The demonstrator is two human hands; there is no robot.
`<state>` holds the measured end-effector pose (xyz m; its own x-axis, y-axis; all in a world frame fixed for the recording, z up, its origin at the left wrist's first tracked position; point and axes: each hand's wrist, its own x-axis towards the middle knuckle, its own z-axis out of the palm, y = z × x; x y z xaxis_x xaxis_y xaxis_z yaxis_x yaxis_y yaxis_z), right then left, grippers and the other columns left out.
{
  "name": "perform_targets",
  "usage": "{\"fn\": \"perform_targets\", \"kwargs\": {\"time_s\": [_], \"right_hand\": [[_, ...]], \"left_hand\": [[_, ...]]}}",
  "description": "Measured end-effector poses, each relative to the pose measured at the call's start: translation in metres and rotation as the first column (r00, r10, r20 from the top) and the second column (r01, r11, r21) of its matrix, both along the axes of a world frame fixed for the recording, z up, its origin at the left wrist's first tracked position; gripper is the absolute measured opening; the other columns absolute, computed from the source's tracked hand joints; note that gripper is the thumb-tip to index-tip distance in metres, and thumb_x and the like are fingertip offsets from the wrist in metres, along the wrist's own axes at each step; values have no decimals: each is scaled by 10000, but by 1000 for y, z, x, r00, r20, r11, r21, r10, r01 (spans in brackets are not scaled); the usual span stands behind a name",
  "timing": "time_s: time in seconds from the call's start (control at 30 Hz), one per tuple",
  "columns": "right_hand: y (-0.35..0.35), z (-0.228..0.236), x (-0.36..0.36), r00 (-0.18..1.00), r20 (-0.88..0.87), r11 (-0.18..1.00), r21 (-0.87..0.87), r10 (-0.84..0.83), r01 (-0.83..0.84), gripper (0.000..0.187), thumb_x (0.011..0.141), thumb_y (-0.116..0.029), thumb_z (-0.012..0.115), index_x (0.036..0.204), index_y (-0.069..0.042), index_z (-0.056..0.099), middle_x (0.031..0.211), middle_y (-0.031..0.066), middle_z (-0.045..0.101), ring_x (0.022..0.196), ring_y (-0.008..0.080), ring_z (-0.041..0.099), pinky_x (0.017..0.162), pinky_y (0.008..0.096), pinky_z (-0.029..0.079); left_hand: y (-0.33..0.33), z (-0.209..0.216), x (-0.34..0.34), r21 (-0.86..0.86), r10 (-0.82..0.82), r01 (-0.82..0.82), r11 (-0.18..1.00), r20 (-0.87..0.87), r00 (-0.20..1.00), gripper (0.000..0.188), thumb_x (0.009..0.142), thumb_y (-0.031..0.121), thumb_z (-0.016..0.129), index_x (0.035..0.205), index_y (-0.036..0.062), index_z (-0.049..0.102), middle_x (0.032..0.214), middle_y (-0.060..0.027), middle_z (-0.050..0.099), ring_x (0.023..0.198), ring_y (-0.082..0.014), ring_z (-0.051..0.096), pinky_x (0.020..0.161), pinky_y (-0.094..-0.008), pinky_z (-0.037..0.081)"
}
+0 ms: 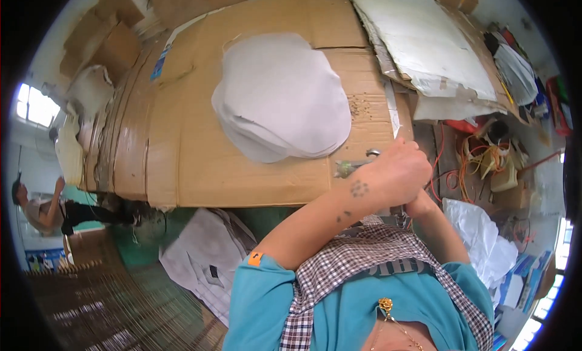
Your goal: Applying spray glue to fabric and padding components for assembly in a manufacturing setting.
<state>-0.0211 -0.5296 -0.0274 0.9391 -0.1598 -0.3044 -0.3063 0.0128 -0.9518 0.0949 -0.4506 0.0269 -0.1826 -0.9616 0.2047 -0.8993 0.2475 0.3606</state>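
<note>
My left hand (411, 163) is closed in a fist over the table's right front edge; whatever it may hold is hidden. My right hand (418, 204) meets it from below, its fingers mostly covered by the left hand and wrist. Beside my left forearm lie a small clear, greenish object (345, 168) and a shiny curved metal piece (373, 152), both partly hidden. A loose stack of pale grey, rounded fabric pieces (282, 96) rests farther in on the cardboard-covered table (163, 169), apart from both hands.
White sheets (424, 42) are piled at the back right. Tangled orange cords (470, 163) and white plastic (479, 242) sit right of my arms. Grey fabric (203, 254) hangs below the table's front edge. Another person (45, 211) is at the far left.
</note>
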Motion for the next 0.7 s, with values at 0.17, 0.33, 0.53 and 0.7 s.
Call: {"fn": "perform_targets", "kwargs": {"time_s": [0.17, 0.33, 0.53, 0.7], "right_hand": [[5, -3, 3, 990, 134, 989, -147, 49, -29, 228, 799, -46, 548, 1027, -25, 547, 967, 102, 561, 783, 147, 556, 599, 297, 470], [4, -14, -8, 957, 288, 968, -249, 35, 40, 270, 798, -47, 563, 1065, -24, 529, 1050, 115, 540, 844, 146, 548, 626, 309, 482], [13, 18, 16, 997, 74, 992, 127, -27, 17, 247, 814, -113, 602, 1040, -16, 572, 964, 88, 592, 819, 170, 570, 686, 301, 485], [9, 22, 27, 998, -34, 992, 115, 50, -46, 292, 830, -172, 605, 1065, -53, 477, 919, 34, 476, 794, 117, 520, 532, 250, 476]], "left_hand": [[5, 14, -15, -349, 76, -114, 930, -120, 990, 160, 636, 157, 593, 753, 57, 549, 795, -84, 558, 796, -233, 553, 686, -323, 434], [20, 36, 10, 140, 30, 21, 990, -351, 936, 210, 694, 129, 585, 866, 19, 539, 832, -143, 588, 800, -254, 594, 669, -370, 460], [13, 28, 41, 40, -65, 104, 994, -550, 833, 342, 741, 37, 538, 1083, 35, 530, 805, -111, 613, 676, -226, 586, 640, -315, 473], [6, 17, 47, 57, -23, 83, 995, -678, 735, 379, 740, -10, 550, 1116, 32, 528, 810, -70, 624, 665, -158, 572, 647, -277, 468]]}}
